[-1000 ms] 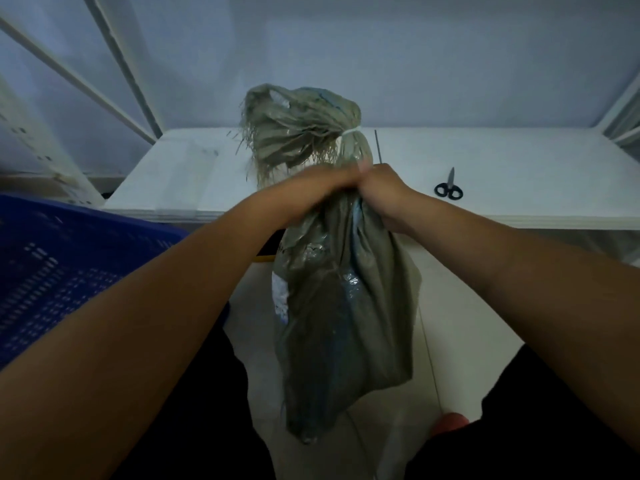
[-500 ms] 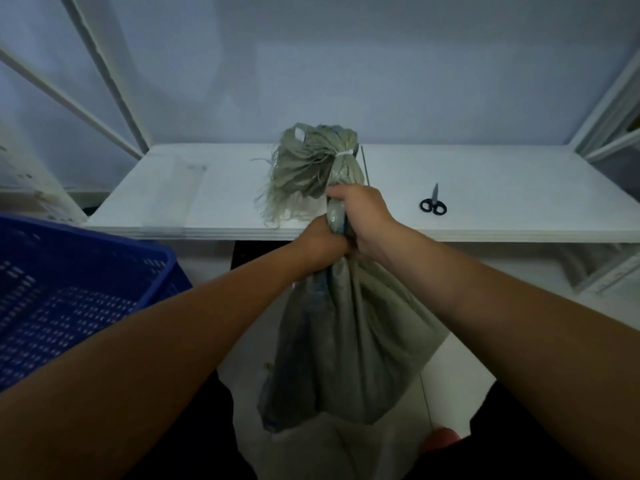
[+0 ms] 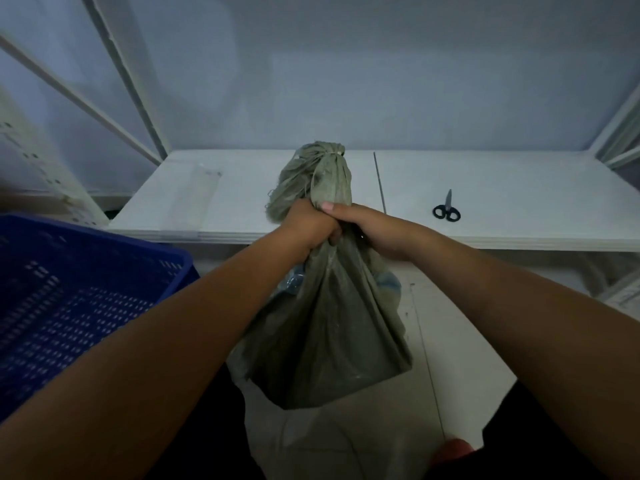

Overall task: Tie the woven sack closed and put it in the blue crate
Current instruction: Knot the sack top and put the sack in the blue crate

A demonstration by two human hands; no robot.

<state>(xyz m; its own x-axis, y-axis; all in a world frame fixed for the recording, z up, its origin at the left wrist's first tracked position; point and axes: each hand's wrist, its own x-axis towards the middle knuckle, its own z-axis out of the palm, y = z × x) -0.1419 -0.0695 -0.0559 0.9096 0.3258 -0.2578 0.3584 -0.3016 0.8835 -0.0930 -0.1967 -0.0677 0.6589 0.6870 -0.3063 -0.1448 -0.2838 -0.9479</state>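
Observation:
A grey-green woven sack (image 3: 329, 327) hangs in the air in front of me, its neck bunched and bound by a pale tie near the top (image 3: 334, 153). My left hand (image 3: 308, 226) and my right hand (image 3: 367, 225) both grip the gathered neck just below the tie, side by side and touching. The frayed mouth of the sack flops over to the left above my hands. The blue crate (image 3: 86, 289) with perforated walls stands at the left, lower than my hands, its inside showing nothing in it.
A white shelf board (image 3: 502, 188) runs across behind the sack. On it lie black-handled scissors (image 3: 446, 210) at the right, a thin rod (image 3: 379, 181) and a clear plastic strip (image 3: 204, 192). White rack uprights stand at both sides. Pale floor tiles lie below.
The sack has come down and slightly away from me, with both hands still around its neck. The tied top now stands lower against the shelf.

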